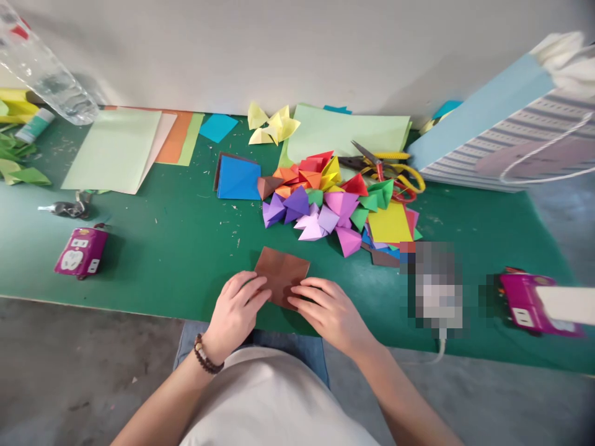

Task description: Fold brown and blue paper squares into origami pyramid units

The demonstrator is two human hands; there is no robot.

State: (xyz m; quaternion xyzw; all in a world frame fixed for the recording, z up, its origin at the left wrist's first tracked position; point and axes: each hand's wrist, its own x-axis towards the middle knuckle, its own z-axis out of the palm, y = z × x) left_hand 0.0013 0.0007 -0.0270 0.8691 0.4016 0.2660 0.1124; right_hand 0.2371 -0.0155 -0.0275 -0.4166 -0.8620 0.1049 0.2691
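A square of brown origami paper (281, 270) with faint crossing creases lies at the table's front edge, turned slightly. My left hand (238, 305) has its bent fingertips on the paper's left edge. At the lower right edge, my right hand (332, 310) holds the sheet with its fingers over it; both thumbs are partly hidden. Beyond the paper is a heap of folded paper pieces (297, 201) in purple, pink, red, orange and green. A blue paper square (239, 177) lies on a small stack to the left of the heap.
Scissors (404, 176) lie behind the heap, near a yellow paper stack (390, 223). A striped paper bag (502, 130) stands at right. Large paper sheets (114, 148) and a plastic bottle (51, 74) are at back left. Purple power sockets (81, 251) sit at both sides.
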